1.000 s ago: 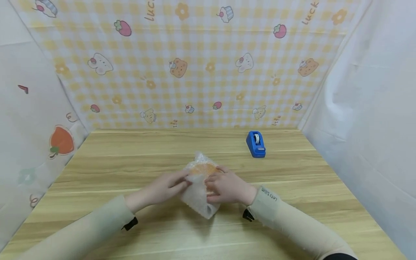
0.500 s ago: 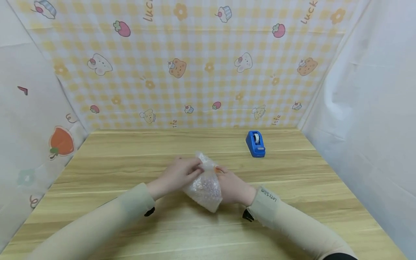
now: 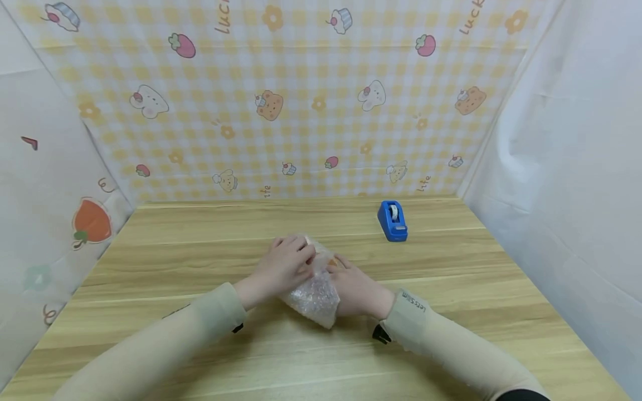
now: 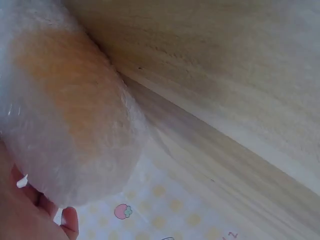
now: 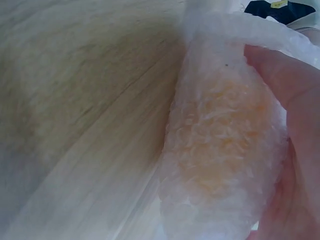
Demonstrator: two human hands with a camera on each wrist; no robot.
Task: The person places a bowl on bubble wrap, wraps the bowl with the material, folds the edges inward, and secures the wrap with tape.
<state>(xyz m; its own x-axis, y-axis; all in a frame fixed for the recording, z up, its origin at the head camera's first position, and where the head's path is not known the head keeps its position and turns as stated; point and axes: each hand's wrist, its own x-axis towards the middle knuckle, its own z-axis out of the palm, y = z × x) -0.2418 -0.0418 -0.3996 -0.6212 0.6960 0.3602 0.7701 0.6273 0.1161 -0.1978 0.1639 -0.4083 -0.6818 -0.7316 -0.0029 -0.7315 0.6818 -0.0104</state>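
Folded over since a second ago, the wrap (image 3: 313, 298) mostly hides the orange thing (image 3: 333, 262), mid-table; left hand (image 3: 283, 264) pinches it at ten o'clock, right hand (image 3: 360, 288) grips it at three. Dispenser (image 3: 393, 221) at two, well apart; wooden table (image 3: 200, 234); checked cloth (image 3: 301, 67) at twelve.

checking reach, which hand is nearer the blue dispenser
The right hand, at the right side of the bubble wrap, is nearer the blue tape dispenser; the left hand, at the wrap's left, is farther off.
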